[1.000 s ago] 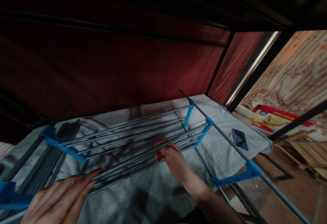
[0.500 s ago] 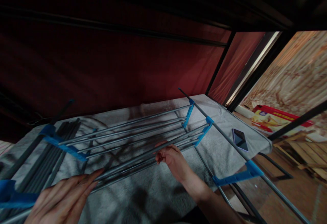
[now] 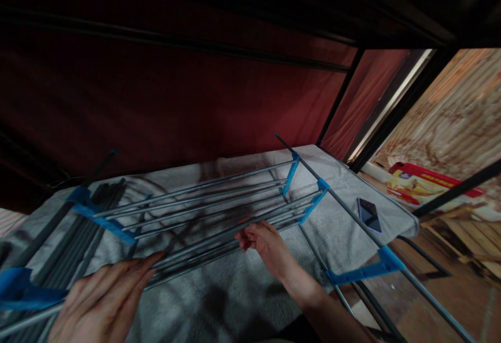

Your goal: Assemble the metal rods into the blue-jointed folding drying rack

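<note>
A folding rack of grey metal rods [image 3: 203, 202] with blue plastic brackets [image 3: 311, 204] lies on a grey towel [image 3: 235, 291] under a dark frame. My right hand [image 3: 264, 241] is curled around one of the near rods in the middle of the rack. My left hand [image 3: 104, 301] lies at the lower left with its fingers stretched out flat over the near rods, next to a blue bracket [image 3: 23, 293].
A dark phone [image 3: 368, 214] rests on the towel's right corner beside a long rod. A red and yellow box [image 3: 422, 184] lies on the floor at right, by wooden pallets [image 3: 469, 233]. A dark red cloth wall [image 3: 176, 103] closes the back.
My left hand has slid slightly right along the near rods. My right hand keeps its hold on the rod; the view has shifted a little.
</note>
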Demonstrator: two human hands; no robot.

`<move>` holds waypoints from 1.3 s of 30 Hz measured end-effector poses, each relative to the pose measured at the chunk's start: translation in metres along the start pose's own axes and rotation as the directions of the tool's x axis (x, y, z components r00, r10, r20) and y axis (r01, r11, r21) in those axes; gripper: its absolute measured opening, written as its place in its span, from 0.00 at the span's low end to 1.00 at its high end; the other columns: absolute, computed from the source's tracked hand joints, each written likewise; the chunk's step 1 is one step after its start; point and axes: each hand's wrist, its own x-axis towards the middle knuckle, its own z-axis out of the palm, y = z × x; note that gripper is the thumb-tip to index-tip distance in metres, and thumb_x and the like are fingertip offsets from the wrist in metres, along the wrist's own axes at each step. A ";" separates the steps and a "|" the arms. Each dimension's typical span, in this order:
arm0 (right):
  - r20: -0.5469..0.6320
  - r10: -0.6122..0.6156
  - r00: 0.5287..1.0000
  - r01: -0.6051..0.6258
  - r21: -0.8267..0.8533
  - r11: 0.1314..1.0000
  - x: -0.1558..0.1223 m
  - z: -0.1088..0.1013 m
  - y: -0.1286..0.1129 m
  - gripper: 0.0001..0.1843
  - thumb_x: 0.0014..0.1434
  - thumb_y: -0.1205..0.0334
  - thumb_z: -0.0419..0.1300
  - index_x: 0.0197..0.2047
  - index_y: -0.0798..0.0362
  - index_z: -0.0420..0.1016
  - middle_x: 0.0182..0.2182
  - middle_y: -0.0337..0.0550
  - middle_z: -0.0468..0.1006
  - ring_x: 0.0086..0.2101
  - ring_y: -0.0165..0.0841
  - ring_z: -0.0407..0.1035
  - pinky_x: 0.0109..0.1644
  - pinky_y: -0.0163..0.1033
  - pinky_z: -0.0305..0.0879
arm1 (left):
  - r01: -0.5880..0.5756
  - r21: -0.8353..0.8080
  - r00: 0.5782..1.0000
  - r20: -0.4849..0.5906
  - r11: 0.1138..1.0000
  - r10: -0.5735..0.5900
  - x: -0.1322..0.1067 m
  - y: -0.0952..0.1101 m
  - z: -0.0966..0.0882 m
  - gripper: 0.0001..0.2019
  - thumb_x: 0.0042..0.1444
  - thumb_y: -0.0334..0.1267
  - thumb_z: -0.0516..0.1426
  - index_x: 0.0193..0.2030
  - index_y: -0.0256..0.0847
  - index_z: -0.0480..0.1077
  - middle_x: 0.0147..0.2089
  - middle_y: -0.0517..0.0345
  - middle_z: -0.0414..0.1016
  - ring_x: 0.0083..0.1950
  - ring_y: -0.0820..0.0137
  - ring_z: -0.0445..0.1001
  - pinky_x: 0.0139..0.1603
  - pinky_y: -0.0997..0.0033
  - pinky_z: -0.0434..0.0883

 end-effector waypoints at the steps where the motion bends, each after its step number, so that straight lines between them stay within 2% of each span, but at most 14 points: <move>1: 0.031 0.023 0.999 -0.022 -0.049 0.999 -0.002 0.001 0.001 0.16 0.56 0.47 0.68 0.35 0.54 0.82 0.32 0.46 0.83 0.29 0.32 0.72 0.35 0.38 0.67 | -0.018 0.008 0.999 -0.027 1.000 0.018 0.003 0.005 -0.001 0.22 0.68 0.45 0.51 0.65 0.76 0.65 0.48 0.68 0.82 0.48 0.56 0.79 0.46 0.56 0.69; 4: 0.166 0.042 0.985 0.005 -0.276 0.961 -0.016 0.004 0.000 0.18 0.63 0.46 0.63 0.34 0.53 0.82 0.31 0.46 0.82 0.29 0.33 0.73 0.35 0.39 0.69 | -0.048 0.022 0.999 -0.020 0.999 0.048 0.012 0.027 -0.011 0.16 0.70 0.46 0.51 0.58 0.54 0.75 0.46 0.57 0.82 0.47 0.58 0.78 0.46 0.59 0.68; 6: 0.249 -0.087 0.965 0.200 -0.477 0.856 -0.026 0.005 -0.005 0.16 0.68 0.50 0.58 0.37 0.50 0.82 0.32 0.45 0.82 0.32 0.34 0.75 0.38 0.40 0.71 | 0.003 0.033 1.000 0.004 0.999 -0.003 0.017 0.044 -0.018 0.15 0.71 0.42 0.50 0.54 0.47 0.77 0.45 0.54 0.81 0.46 0.61 0.77 0.46 0.61 0.67; 8: 0.340 -0.347 0.874 0.484 -0.666 0.567 -0.029 0.004 -0.014 0.12 0.71 0.57 0.55 0.46 0.46 0.82 0.39 0.44 0.83 0.39 0.35 0.77 0.44 0.42 0.72 | 0.063 0.045 0.998 0.018 0.997 -0.064 0.021 0.056 -0.022 0.15 0.72 0.37 0.49 0.54 0.45 0.77 0.44 0.53 0.80 0.46 0.63 0.75 0.47 0.62 0.67; 10: 0.531 -0.493 0.690 0.671 -0.724 0.159 -0.022 0.003 -0.022 0.14 0.70 0.63 0.57 0.54 0.43 0.79 0.48 0.44 0.82 0.49 0.38 0.75 0.55 0.46 0.69 | 0.118 0.058 0.992 0.047 0.991 -0.121 0.024 0.062 -0.023 0.15 0.73 0.36 0.50 0.55 0.45 0.77 0.45 0.53 0.79 0.47 0.64 0.74 0.50 0.61 0.66; 13: 0.762 -0.394 0.514 0.719 -0.633 -0.286 -0.004 0.005 -0.025 0.19 0.69 0.65 0.58 0.62 0.45 0.73 0.54 0.47 0.81 0.53 0.41 0.73 0.66 0.54 0.59 | 0.165 0.064 0.983 0.066 0.984 -0.169 0.023 0.064 -0.023 0.15 0.72 0.35 0.51 0.58 0.45 0.76 0.46 0.53 0.79 0.49 0.63 0.72 0.54 0.58 0.65; 16: 0.838 -0.248 0.486 0.696 -0.543 -0.470 0.012 0.006 -0.022 0.20 0.71 0.67 0.55 0.63 0.49 0.72 0.48 0.47 0.82 0.47 0.40 0.75 0.66 0.54 0.58 | 0.169 0.044 0.983 0.059 0.985 -0.172 0.023 0.066 -0.023 0.15 0.72 0.35 0.52 0.59 0.46 0.75 0.46 0.54 0.78 0.50 0.63 0.72 0.55 0.58 0.65; 19: 0.844 -0.213 0.491 0.655 -0.520 -0.548 0.020 0.003 -0.020 0.20 0.70 0.70 0.53 0.63 0.52 0.73 0.43 0.47 0.82 0.43 0.40 0.74 0.59 0.51 0.63 | 0.156 0.000 0.988 -0.014 0.988 -0.156 0.024 0.067 -0.019 0.14 0.71 0.36 0.53 0.59 0.46 0.74 0.51 0.53 0.77 0.53 0.64 0.71 0.57 0.59 0.66; 22: 0.850 -0.181 0.495 0.647 -0.499 -0.577 0.021 -0.001 -0.021 0.22 0.70 0.71 0.53 0.64 0.53 0.71 0.44 0.48 0.81 0.44 0.41 0.74 0.57 0.49 0.63 | 0.183 -0.014 0.961 -0.211 0.983 -0.182 0.018 0.064 -0.010 0.12 0.69 0.36 0.57 0.57 0.44 0.74 0.56 0.50 0.74 0.58 0.62 0.70 0.61 0.57 0.64; 24: 0.855 -0.173 0.489 0.644 -0.487 -0.590 0.021 -0.003 -0.022 0.23 0.70 0.72 0.53 0.65 0.54 0.70 0.44 0.48 0.80 0.44 0.40 0.73 0.57 0.49 0.63 | 0.274 -0.037 0.868 -0.421 0.961 -0.263 0.009 0.058 -0.001 0.09 0.69 0.35 0.57 0.53 0.44 0.74 0.52 0.51 0.74 0.55 0.62 0.70 0.58 0.58 0.65; 26: 0.862 -0.173 0.477 0.643 -0.476 -0.600 0.022 -0.004 -0.022 0.22 0.70 0.72 0.53 0.65 0.55 0.71 0.43 0.47 0.80 0.43 0.40 0.73 0.56 0.49 0.63 | 0.396 -0.118 0.690 -0.617 0.910 -0.380 -0.003 0.050 0.007 0.05 0.69 0.35 0.57 0.47 0.44 0.74 0.46 0.54 0.73 0.50 0.64 0.71 0.53 0.61 0.66; 29: 0.868 -0.162 0.470 0.645 -0.463 -0.607 0.024 -0.005 -0.021 0.21 0.70 0.72 0.52 0.63 0.55 0.72 0.41 0.47 0.80 0.41 0.39 0.72 0.54 0.48 0.63 | 0.500 -0.237 0.482 -0.723 0.833 -0.495 -0.014 0.041 0.014 0.04 0.69 0.37 0.56 0.43 0.43 0.71 0.43 0.55 0.71 0.48 0.64 0.70 0.52 0.62 0.66; 36: 0.876 -0.180 0.448 0.651 -0.458 -0.605 0.028 -0.005 -0.018 0.18 0.72 0.69 0.52 0.62 0.56 0.72 0.42 0.48 0.80 0.42 0.40 0.72 0.53 0.48 0.62 | 0.506 -0.377 0.363 -0.723 0.776 -0.588 -0.014 0.047 0.023 0.06 0.66 0.40 0.58 0.38 0.43 0.67 0.39 0.58 0.68 0.45 0.65 0.68 0.50 0.64 0.66; 39: 0.878 -0.187 0.440 0.659 -0.457 -0.598 0.028 -0.004 -0.018 0.17 0.72 0.68 0.52 0.62 0.56 0.72 0.41 0.48 0.80 0.42 0.39 0.72 0.53 0.47 0.62 | 0.512 -0.496 0.256 -0.690 0.701 -0.677 -0.020 0.042 0.032 0.07 0.64 0.43 0.59 0.41 0.43 0.69 0.43 0.56 0.70 0.48 0.64 0.69 0.53 0.64 0.67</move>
